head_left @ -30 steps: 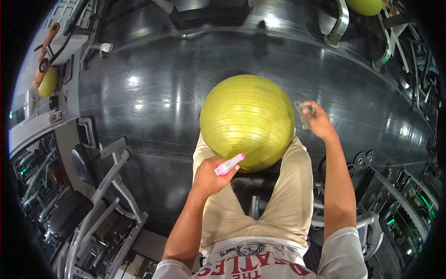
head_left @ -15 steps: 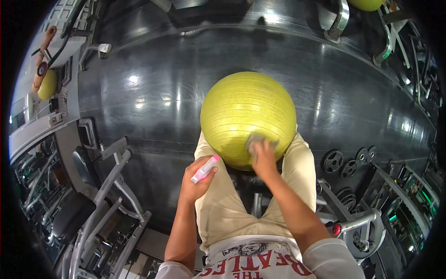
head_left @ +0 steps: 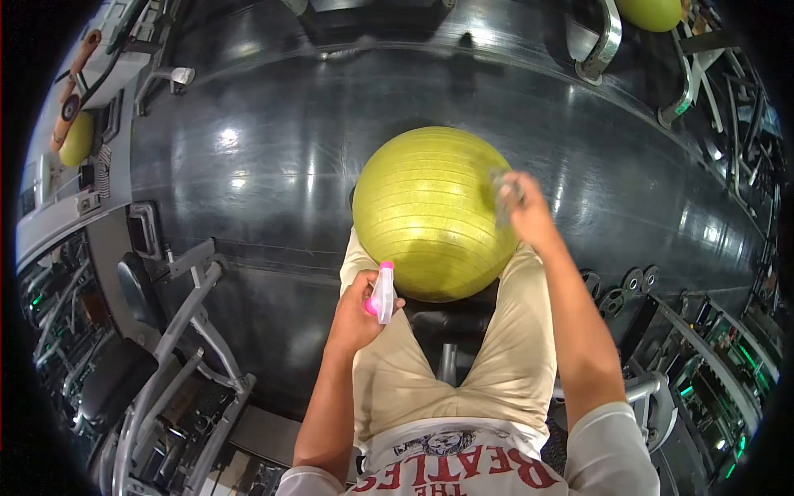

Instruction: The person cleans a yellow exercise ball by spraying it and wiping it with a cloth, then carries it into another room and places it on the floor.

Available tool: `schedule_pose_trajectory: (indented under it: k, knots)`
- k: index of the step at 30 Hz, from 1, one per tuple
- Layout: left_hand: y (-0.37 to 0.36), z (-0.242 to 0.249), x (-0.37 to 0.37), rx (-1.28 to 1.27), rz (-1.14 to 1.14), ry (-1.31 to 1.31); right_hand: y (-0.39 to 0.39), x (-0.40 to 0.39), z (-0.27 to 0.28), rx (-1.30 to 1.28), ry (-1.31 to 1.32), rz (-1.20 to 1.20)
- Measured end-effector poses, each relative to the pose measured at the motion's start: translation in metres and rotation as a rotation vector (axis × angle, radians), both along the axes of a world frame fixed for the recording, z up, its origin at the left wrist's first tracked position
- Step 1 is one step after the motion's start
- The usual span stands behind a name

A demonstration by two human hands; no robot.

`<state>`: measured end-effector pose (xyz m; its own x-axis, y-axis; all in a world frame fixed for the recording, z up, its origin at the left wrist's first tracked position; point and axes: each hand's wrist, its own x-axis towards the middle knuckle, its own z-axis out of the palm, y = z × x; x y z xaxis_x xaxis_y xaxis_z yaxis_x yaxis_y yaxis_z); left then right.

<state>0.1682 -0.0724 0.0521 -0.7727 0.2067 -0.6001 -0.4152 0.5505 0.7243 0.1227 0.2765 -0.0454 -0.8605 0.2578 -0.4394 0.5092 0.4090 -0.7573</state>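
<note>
Between my knees rests a large yellow-green exercise ball (head_left: pixel 430 207) with ridges round it. My left hand (head_left: pixel 357 312) is closed around a spray bottle with a pink and white top (head_left: pixel 384 296), held just in front of the ball's near left side. At the ball's right side, my right hand (head_left: pixel 528 207) grips a grey cloth (head_left: pixel 504 197) and presses it to the surface. Motion blurs the cloth and fingers a little. Most of the bottle's body is hidden beneath its top and my hand.
Gym machines with grey frames (head_left: pixel 178 331) stand on my left. Weight plates (head_left: pixel 633 281) and a rack lie to the right. Another yellow ball (head_left: pixel 652 12) is at the far right, and one more (head_left: pixel 77 139) appears at the left. Dark, shiny flooring (head_left: pixel 273 157) surrounds the ball.
My right hand has moved with the cloth from the near part of the ball up and outward to its right side. My left hand has shifted slightly right, turning the spray bottle more upright in view.
</note>
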Motion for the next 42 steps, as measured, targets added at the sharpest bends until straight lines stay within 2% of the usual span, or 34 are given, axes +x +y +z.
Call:
schedule_pose_trajectory:
  k: [1,4,6,8,12,15,17,19,21,22,24,26,28,30,32,35,38,42]
  knots:
    - [-0.004,-0.008,0.002,0.044,0.037,-0.010,0.018,-0.014,-0.021,0.139,0.104,-0.001]
    - [-0.004,-0.013,0.001,0.191,0.165,0.006,0.024,-0.036,-0.049,0.229,0.012,-0.092]
    - [-0.006,-0.013,0.000,0.216,0.203,-0.005,-0.001,-0.012,-0.089,0.268,0.009,0.067]
    - [-0.012,-0.007,-0.005,0.179,0.178,-0.064,-0.064,0.023,-0.066,0.521,0.021,0.151]
    - [-0.011,-0.006,-0.016,0.152,0.147,-0.017,-0.108,0.110,-0.034,0.349,-0.025,0.247]
    - [-0.012,-0.007,-0.018,0.175,0.150,-0.013,-0.123,0.182,-0.026,0.177,-0.237,0.475]
    - [-0.014,-0.007,-0.016,0.175,0.147,-0.013,-0.127,0.189,-0.023,0.110,-0.390,0.566]
    - [-0.019,-0.008,-0.013,0.166,0.136,-0.030,-0.125,0.162,-0.002,0.032,-0.548,0.608]
    - [-0.019,-0.005,-0.014,0.168,0.073,-0.017,-0.103,0.139,0.008,-0.132,-0.454,0.610]
    - [-0.018,-0.002,-0.019,0.173,0.038,-0.006,-0.087,0.124,0.011,-0.210,-0.403,0.605]
    - [-0.009,0.003,-0.027,0.233,-0.043,-0.017,-0.053,0.095,0.015,-0.208,0.018,0.324]
    - [0.004,0.010,-0.035,0.276,-0.112,-0.096,-0.018,0.044,0.035,-0.242,-0.215,-0.076]
    - [0.022,0.014,-0.042,0.302,-0.163,-0.236,0.016,0.014,0.020,-0.141,-0.159,-0.248]
    - [0.040,0.013,-0.047,0.253,-0.332,-0.274,0.049,-0.003,-0.012,0.092,-0.195,-0.293]
    - [0.057,0.001,-0.041,0.286,-0.325,-0.275,0.079,-0.013,-0.027,0.272,-0.221,-0.177]
    - [0.075,-0.008,-0.044,0.195,-0.442,-0.282,0.104,-0.029,-0.025,0.242,-0.096,-0.163]
    - [0.084,-0.018,-0.039,0.185,-0.410,-0.197,0.104,-0.041,-0.001,0.244,-0.102,-0.044]
    - [0.071,-0.016,-0.034,0.150,-0.369,-0.212,0.083,-0.034,-0.008,0.195,-0.182,-0.019]
